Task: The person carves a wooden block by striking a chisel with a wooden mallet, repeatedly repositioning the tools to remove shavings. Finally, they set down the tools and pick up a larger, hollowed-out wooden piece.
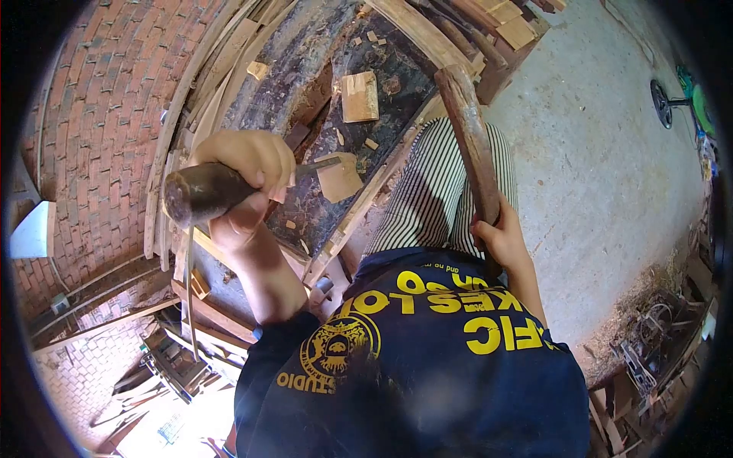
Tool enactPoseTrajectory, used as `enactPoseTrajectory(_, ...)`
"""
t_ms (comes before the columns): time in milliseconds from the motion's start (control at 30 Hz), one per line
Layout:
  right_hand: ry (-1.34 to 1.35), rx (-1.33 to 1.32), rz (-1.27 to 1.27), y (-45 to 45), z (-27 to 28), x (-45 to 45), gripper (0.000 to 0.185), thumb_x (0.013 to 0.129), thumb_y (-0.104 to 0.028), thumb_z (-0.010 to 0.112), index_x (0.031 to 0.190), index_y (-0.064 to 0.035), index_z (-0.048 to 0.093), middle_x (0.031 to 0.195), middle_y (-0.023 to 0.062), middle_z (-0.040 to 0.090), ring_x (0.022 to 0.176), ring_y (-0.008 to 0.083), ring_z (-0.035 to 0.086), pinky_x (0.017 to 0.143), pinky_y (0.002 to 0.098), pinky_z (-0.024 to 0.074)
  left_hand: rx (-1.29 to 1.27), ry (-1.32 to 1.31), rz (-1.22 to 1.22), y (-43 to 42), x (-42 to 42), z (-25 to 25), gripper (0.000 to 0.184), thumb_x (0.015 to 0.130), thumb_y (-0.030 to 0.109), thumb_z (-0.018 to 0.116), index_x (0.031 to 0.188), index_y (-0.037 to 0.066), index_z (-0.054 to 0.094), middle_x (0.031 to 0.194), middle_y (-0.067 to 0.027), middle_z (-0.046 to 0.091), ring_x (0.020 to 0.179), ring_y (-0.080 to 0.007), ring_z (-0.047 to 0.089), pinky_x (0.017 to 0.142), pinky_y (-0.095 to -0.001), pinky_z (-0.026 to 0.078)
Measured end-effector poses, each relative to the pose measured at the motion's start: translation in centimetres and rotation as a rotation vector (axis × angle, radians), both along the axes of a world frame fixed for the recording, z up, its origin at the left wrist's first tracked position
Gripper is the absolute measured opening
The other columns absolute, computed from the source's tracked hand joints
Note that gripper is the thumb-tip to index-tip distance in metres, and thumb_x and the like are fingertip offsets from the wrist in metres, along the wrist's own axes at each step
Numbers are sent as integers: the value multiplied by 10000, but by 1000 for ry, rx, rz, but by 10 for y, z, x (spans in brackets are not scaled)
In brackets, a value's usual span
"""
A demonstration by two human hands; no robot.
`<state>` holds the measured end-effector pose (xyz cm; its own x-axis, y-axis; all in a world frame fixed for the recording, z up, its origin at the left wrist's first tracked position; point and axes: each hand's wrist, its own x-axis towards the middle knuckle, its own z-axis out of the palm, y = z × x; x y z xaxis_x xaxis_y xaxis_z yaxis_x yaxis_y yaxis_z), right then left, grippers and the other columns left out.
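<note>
My left hand [248, 172] is wrapped round the dark, thick handle [206, 195] of a chisel. Its narrow metal blade [317, 165] points right, with the tip over a flat, light piece of wood [340, 180] on the dark workbench [298, 206]. Low on a long, worn wooden bar [469, 133] my right hand [500, 233] is closed, and the bar stands up across my striped trousers. Further up the bench sits a thicker wooden block [360, 97], apart from both hands.
Small wood chips [371, 143] are scattered on the bench. Long boards [217, 84] line its left side, beside a brick wall [114, 114]. A fan-like object [663, 104] stands at the far right. Scrap wood and shavings [649, 305] lie at the lower right.
</note>
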<state>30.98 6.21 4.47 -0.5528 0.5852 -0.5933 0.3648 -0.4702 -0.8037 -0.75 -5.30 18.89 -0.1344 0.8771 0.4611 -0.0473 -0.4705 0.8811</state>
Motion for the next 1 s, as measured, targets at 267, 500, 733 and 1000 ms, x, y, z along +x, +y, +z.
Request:
enactPoseTrajectory(267, 81, 22, -21, 2, 7, -1, 511, 696, 13, 566, 1193, 24, 442, 713, 53, 533, 501, 118, 505, 444, 256, 405, 98, -127, 114, -15, -16, -9, 173, 701, 120, 574, 804, 70, 444, 623, -18, 435, 495, -111, 416, 513, -271, 358)
enactPoseTrajectory(500, 18, 71, 29, 0, -5, 10, 572, 690, 2, 573, 1243, 40, 431, 741, 81, 562, 510, 128, 527, 452, 264, 420, 113, -173, 161, -24, -26, -11, 160, 675, 105, 559, 782, 73, 445, 589, -10, 426, 465, -106, 393, 492, -268, 365)
enactPoseTrajectory(733, -13, 197, 105, -3, -9, 10, 559, 679, -48, 585, 1212, 66, 461, 853, 123, 593, 693, 168, 563, 627, 281, 469, 148, -224, 88, -22, -27, -13, 185, 686, 72, 590, 823, 39, 471, 616, -55, 471, 475, -142, 444, 489, -303, 371)
enactPoseTrajectory(1000, -6, 268, 164, -2, -11, 8, 543, 678, -3, 557, 1209, 47, 454, 772, 61, 539, 541, 127, 516, 478, 262, 424, 132, -216, 75, -21, -26, -12, 195, 686, 78, 603, 829, 39, 478, 618, -58, 478, 480, -144, 448, 485, -304, 369)
